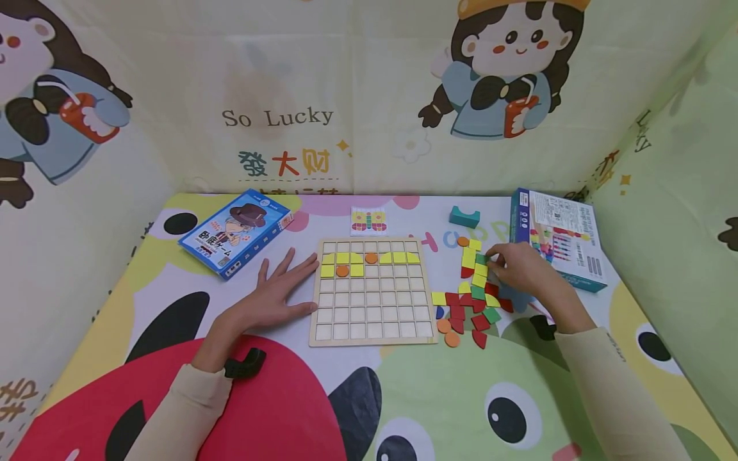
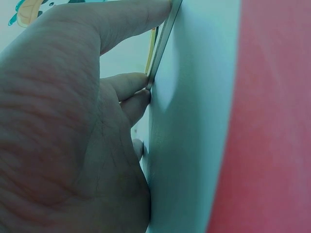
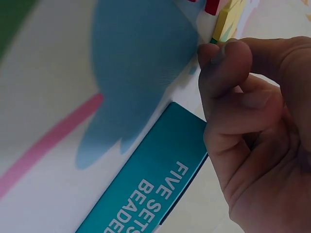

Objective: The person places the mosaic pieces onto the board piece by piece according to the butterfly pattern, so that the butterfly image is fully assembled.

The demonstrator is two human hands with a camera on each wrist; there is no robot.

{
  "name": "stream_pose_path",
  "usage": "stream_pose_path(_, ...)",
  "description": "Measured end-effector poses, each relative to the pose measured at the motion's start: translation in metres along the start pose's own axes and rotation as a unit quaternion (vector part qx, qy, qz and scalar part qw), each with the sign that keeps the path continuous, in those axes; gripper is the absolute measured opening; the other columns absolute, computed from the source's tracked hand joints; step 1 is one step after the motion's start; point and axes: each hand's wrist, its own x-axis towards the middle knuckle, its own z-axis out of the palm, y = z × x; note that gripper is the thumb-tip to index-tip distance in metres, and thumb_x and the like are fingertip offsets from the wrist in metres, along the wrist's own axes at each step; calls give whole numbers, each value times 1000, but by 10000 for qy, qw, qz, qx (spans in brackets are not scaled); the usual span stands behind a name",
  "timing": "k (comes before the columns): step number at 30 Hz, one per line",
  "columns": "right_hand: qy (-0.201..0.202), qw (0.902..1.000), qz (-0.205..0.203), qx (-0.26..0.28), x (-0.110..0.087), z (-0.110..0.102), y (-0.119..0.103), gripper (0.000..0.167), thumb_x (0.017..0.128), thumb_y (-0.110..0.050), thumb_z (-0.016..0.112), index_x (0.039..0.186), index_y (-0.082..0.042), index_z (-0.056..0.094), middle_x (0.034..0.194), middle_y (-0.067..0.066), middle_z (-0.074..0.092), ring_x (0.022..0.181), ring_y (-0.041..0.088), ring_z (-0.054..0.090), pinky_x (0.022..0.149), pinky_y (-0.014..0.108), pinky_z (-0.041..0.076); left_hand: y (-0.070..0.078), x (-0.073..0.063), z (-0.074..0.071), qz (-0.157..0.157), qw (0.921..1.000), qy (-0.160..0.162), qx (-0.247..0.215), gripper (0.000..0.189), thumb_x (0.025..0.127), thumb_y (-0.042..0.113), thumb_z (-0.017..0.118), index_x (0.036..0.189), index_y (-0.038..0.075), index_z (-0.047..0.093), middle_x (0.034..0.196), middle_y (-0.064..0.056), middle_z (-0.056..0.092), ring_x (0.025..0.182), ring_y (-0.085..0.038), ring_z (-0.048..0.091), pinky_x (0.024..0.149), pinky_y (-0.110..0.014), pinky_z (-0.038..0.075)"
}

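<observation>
A wooden grid board [image 1: 373, 342] lies mid-table, with yellow tiles and two orange discs in its upper rows. My left hand [image 1: 271, 301], fingers spread, rests on the table and touches the board's left edge; in the left wrist view its fingertips meet the thin board edge [image 2: 163, 48]. At the loose tiles right of the board, my right hand [image 1: 521, 272] pinches a green tile [image 1: 481, 258] at its edge between thumb and index finger. In the right wrist view only a green sliver [image 3: 214, 41] shows at the fingertips, beside yellow pieces [image 3: 228, 19].
Several red tiles [image 1: 457, 312], yellow tiles and orange discs [image 1: 452, 340] lie near the right hand. A butterfly pattern card [image 1: 369, 221] stands behind the board. A blue box [image 1: 236, 234] lies back left, a teal-edged box [image 1: 562, 240] back right, a teal block [image 1: 464, 217] between.
</observation>
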Motion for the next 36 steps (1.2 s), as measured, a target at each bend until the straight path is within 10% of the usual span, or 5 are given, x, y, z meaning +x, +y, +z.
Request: stream_pose_path(36,126,9998,126,121,-2,3,-16,45,101,-22,70,138,2,64,110,21,77,85,23,68,73,32,59,-1,-2,0,38,10000,33,29,97,91,58,69,170,23,26,180,-5,21,168,-42,-5,125,-76,-17)
